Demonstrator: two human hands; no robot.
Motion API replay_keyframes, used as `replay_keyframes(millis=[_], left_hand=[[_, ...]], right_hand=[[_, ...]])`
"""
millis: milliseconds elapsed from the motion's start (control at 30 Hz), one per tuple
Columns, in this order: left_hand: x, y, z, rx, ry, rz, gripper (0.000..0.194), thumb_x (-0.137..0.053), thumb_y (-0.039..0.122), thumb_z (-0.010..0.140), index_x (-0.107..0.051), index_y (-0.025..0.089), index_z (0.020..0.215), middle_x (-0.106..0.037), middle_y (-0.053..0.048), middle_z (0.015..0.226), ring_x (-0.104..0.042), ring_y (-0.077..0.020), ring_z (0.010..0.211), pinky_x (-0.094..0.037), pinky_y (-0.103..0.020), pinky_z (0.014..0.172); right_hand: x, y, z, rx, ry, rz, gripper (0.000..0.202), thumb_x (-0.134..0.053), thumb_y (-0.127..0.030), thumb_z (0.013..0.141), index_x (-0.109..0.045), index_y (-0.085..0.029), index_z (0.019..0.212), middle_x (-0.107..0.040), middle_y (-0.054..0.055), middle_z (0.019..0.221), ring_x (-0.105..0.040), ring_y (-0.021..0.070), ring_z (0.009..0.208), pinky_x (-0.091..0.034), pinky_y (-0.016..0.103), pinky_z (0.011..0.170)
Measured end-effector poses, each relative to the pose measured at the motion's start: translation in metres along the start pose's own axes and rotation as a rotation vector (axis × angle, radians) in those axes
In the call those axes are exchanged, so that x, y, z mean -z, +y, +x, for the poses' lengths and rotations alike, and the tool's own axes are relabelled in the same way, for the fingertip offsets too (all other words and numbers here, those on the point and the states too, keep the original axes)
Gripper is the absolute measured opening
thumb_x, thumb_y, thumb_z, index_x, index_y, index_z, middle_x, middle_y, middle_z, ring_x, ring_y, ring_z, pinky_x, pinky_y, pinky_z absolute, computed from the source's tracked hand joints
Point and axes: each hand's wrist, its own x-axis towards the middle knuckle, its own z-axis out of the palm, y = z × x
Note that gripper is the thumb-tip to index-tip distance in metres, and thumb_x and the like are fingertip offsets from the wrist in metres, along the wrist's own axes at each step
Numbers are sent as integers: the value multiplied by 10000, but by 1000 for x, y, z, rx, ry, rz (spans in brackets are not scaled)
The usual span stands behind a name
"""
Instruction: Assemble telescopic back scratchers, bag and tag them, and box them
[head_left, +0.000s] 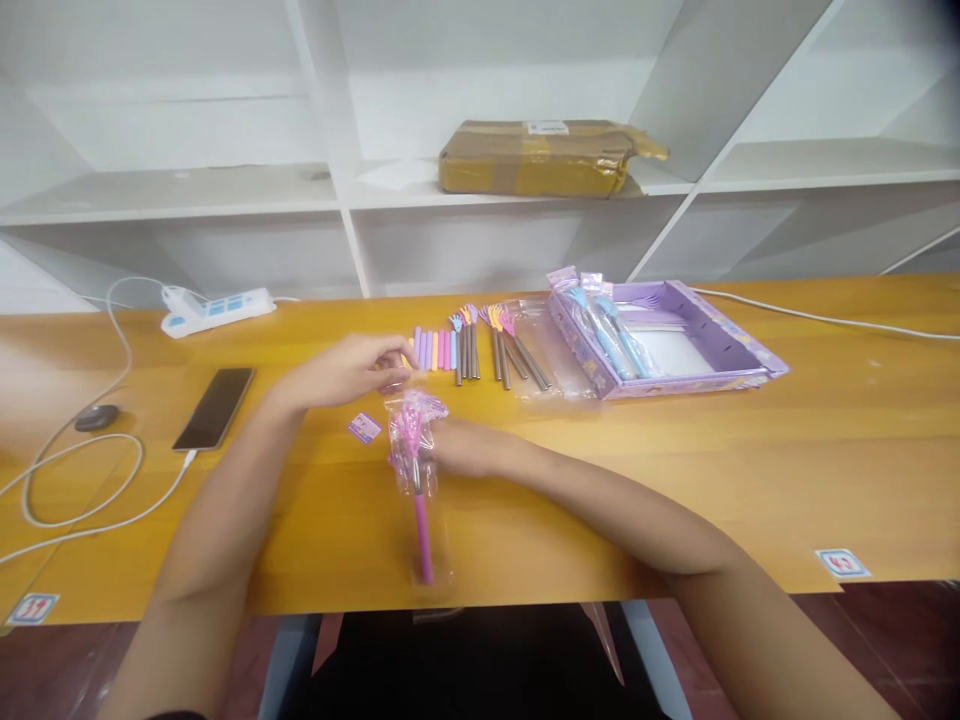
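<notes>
Pink bagged scratcher (420, 510) partly hides right hand (456, 446), left hand (371, 363) beyond, both grips unclear, purple card (365, 428) illegible.

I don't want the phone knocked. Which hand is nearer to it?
Left. The left hand is to the right of the phone and slightly farther back. The right hand is farther off to the right, beside the pink scratcher.

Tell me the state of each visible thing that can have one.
Pink hand-shaped back scratcher: bagged in clear plastic
Purple cardboard tray: open
Two blue back scratchers: bagged
Black rectangular phone: screen dark, white cable plugged in
Brown cardboard box: taped, right end ragged
Grey metal scratcher rods: bare
</notes>
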Motion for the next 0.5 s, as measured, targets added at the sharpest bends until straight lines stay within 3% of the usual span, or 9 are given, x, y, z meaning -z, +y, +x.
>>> replay_keyframes(millis=[233, 400, 500], left_hand=[[-2, -3, -1, -24, 22, -68, 204, -561, 368, 1102, -671, 243, 1220, -778, 13, 869, -722, -152, 795, -526, -287, 776], [-4, 0, 0, -70, 24, -99, 206, -516, 355, 1131, -634, 252, 1265, -737, 31, 813, -693, -142, 746, -533, -281, 755], [-6, 1, 2, -103, 75, -74, 223, -506, 335, 1137, -635, 253, 1299, -690, 32, 789, -656, -136, 714, -523, -276, 729]], right_hand=[[6, -3, -3, 99, -84, -184, 66, -709, -136, 1015, -751, -185, 997, -778, 55, 1079, -644, 193, 971, -503, 307, 868], [8, 0, -5, 112, -140, -252, 154, -753, -132, 976, -764, -196, 1115, -764, 49, 1187, -658, 183, 1025, -516, 286, 893], [8, -1, -5, 33, -131, -293, 252, -835, -149, 936, -764, -194, 1173, -745, 61, 1218, -670, 195, 1032, -523, 291, 892]])
